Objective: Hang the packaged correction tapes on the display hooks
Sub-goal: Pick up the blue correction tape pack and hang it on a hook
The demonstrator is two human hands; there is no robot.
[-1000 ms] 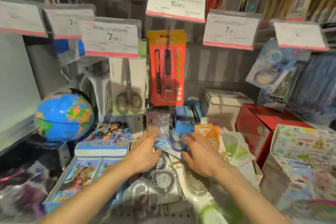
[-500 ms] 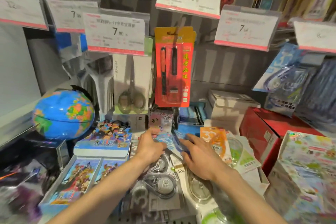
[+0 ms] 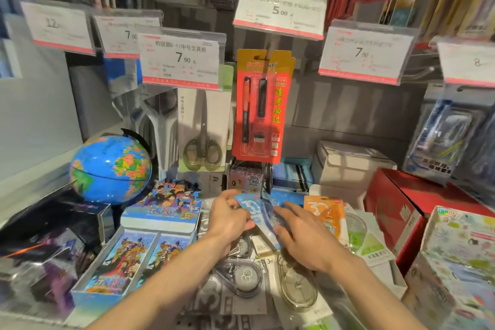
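A pile of packaged correction tapes lies on the shelf below me: a grey pack [image 3: 241, 280], a clear-shelled one [image 3: 296, 282], an orange pack [image 3: 325, 211] and a green one [image 3: 371, 246]. My left hand [image 3: 227, 218] pinches a blue correction tape pack [image 3: 253, 207] by its left edge, lifted slightly off the pile. My right hand [image 3: 302, 236] touches the same blue pack from the right, fingers spread over it. Display hooks with price tags [image 3: 365, 53] stick out of the back wall above.
Hanging ahead are a scissors pack [image 3: 203, 131] and a red pen pack [image 3: 261, 107]. A blue globe [image 3: 109, 169] and cartoon card boxes [image 3: 120, 262] sit at left. White boxes [image 3: 348, 166], a red box [image 3: 396, 211] and hanging blue tape packs [image 3: 442, 139] are at right.
Both hands have lifted the blue pack a little up and away from the pile. My view has tilted upward, showing more of the hooks and price tags.
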